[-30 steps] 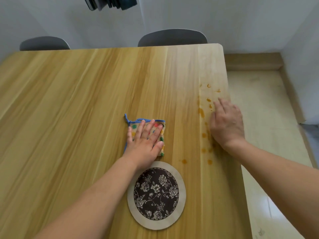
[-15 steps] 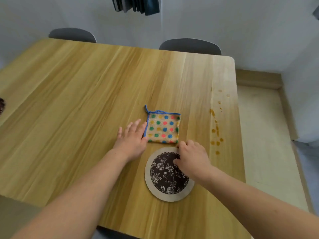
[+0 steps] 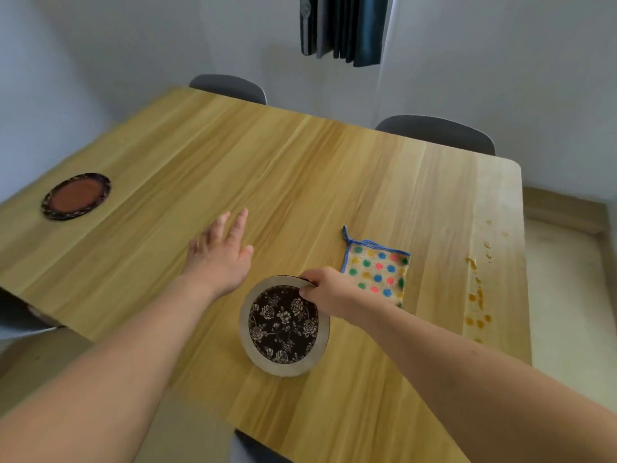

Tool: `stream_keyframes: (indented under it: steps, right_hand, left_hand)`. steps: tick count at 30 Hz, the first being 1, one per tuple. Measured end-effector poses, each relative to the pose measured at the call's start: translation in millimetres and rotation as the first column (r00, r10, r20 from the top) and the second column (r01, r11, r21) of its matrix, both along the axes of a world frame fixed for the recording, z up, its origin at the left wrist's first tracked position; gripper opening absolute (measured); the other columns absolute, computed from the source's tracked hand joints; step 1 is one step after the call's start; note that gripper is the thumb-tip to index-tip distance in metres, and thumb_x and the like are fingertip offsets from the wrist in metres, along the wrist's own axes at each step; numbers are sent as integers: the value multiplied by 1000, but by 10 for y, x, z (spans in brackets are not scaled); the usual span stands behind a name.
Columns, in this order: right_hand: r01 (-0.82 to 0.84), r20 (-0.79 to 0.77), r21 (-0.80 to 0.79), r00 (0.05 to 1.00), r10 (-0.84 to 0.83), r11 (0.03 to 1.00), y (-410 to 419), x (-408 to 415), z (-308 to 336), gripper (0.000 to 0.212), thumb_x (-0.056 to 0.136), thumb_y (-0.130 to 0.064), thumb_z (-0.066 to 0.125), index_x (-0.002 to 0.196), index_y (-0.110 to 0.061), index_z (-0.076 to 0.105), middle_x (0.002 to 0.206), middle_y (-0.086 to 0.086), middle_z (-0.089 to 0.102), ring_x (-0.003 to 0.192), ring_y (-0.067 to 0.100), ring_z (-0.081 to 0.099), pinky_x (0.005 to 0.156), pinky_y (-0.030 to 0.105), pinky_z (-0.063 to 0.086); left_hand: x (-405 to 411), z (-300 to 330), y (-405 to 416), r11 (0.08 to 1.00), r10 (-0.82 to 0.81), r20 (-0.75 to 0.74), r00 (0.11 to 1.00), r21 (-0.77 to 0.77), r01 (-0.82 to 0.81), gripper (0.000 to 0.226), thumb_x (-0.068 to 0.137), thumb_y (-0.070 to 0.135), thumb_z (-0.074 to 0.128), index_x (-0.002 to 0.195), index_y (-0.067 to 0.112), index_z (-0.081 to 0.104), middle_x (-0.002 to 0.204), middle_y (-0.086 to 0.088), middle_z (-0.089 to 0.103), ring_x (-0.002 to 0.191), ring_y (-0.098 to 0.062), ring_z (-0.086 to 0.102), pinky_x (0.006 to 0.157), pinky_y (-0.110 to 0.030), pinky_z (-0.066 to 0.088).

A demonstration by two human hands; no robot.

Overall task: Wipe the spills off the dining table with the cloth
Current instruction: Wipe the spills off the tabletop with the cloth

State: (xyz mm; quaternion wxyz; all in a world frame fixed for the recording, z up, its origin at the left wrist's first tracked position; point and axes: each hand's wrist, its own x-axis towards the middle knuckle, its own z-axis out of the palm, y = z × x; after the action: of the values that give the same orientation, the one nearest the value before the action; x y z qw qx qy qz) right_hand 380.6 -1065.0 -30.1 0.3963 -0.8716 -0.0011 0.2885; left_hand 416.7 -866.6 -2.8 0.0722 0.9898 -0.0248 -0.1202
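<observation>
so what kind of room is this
Most likely a home dining room: a long wooden dining table, grey chairs tucked in along its far side, and round placemats laid out on it.

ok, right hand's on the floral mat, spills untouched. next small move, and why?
Probably slide the floral mat leftward, away from the cloth. The right hand grips its far rim, the left hand hovers open, and the orange spills by the table's right edge remain unwiped.

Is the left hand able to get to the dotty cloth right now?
Probably yes, but not straight across. The left hand is open and holds nothing, yet the right hand, gripping the floral mat, lies between it and the dotted cloth. Going round beyond that hand looks free.
</observation>
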Motion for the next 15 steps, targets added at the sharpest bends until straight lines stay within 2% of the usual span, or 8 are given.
stream_keyframes:
  steps: [2,4,7,10,12,15]
  right_hand:
    - [76,-16,76,997,-75,994,190,122,-88,29,96,-18,48,123,-14,61,115,5,64,103,22,60,88,34,51]
    - [133,16,98,991,-135,986,292,195,-144,29,96,-21,50,122,-15,62,114,4,65,97,19,61,81,30,51]
    - [221,176,39,959,-224,975,245,207,-177,33,96,-20,46,127,-15,59,121,3,63,98,18,61,76,25,48]
    - [307,355,-30,893,-277,951,-173,130,-138,34,98,-19,41,127,-17,58,118,2,64,89,13,60,71,19,43]
    - [387,463,-115,836,-295,915,-659,46,-134,34,98,-19,39,127,-17,58,122,1,61,106,17,56,86,26,44]
    - [542,533,-243,768,-356,805,-1398,-169,-226,37,98,-22,38,131,-16,54,133,1,53,121,21,48,102,34,39]
  left_hand:
    - [41,31,80,998,55,-2,998,-19,-55,64,102,44,23,149,36,-19,159,3,-16,147,-27,-7,118,-50,-1]
    - [64,1,78,998,64,-19,998,-23,-64,63,102,43,23,150,35,-16,160,3,-14,147,-27,-7,118,-51,-1]
    - [-11,-155,-26,998,47,-93,995,-26,-49,63,102,44,22,151,34,-15,160,3,-16,147,-27,-8,118,-52,-2]
    - [-69,-302,-397,998,-50,-151,987,-56,43,60,102,44,21,152,34,-10,160,3,-13,147,-26,-8,118,-51,-4]
    - [-48,-371,-844,979,-192,-147,970,-90,181,59,101,44,22,153,34,-4,161,2,-8,148,-24,-7,118,-49,-4]
    - [-20,-462,-1497,930,-354,-114,928,-144,337,58,101,43,25,153,33,3,161,3,-3,148,-21,-4,119,-47,-1]
